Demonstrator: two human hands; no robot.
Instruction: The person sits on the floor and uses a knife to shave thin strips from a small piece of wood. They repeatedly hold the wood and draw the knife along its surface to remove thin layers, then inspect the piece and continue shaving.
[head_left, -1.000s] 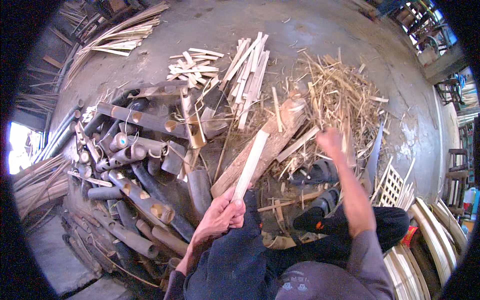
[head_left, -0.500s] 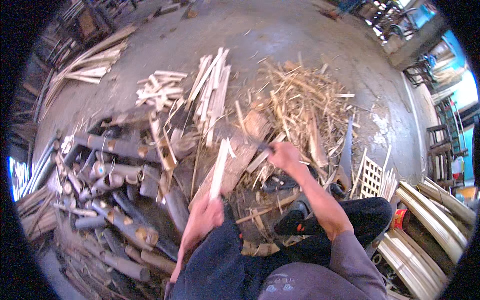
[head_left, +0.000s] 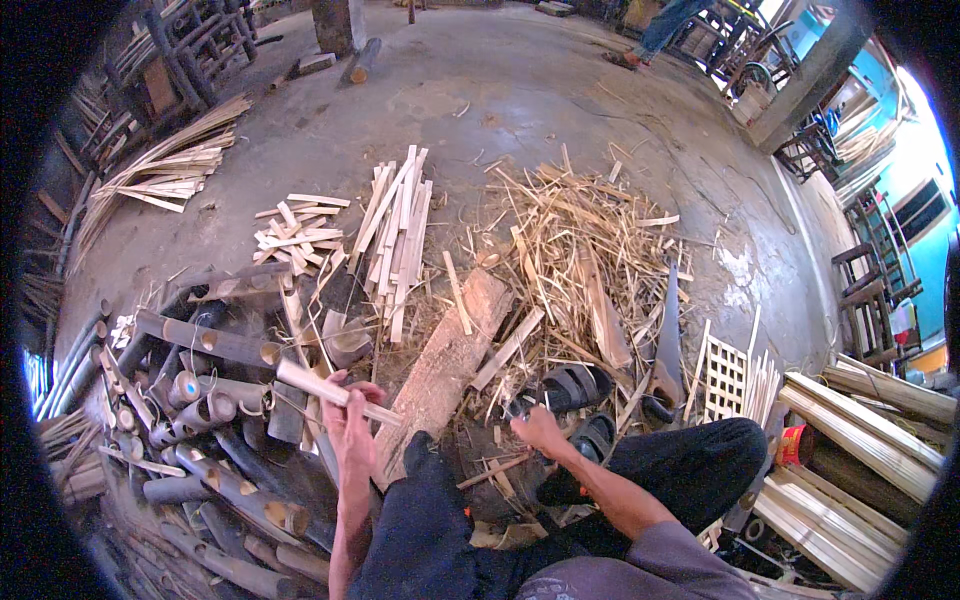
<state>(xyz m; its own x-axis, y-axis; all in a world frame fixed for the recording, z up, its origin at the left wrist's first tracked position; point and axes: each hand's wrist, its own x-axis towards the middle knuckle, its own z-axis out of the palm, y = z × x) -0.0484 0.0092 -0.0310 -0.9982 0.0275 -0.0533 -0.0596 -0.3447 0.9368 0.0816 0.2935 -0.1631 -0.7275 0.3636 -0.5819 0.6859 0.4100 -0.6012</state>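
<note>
My left hand [head_left: 350, 425] is closed on a pale bamboo strip [head_left: 310, 383], its fingers pinching it near the middle. The strip slants from upper left to lower right, over the left side of a long wooden block [head_left: 445, 355]. My right hand [head_left: 541, 434] is closed round a dark-handled knife [head_left: 516, 408], low by a black sandal [head_left: 575, 387] and right of the block; the blade is hard to make out. A thin stick [head_left: 457, 292] lies across the far end of the block.
Cut bamboo strips [head_left: 402, 235] and a pile of shavings [head_left: 590, 240] lie ahead. Bamboo poles [head_left: 225, 395] crowd the left. A handsaw [head_left: 670, 335], a woven lattice [head_left: 724, 378] and strip bundles [head_left: 860, 425] are at the right. Another person's leg [head_left: 665, 30] shows far off.
My left hand has turned the strip from nearly upright over the block to a slant toward the left. My right hand has moved down and nearer, away from the block, with the knife.
</note>
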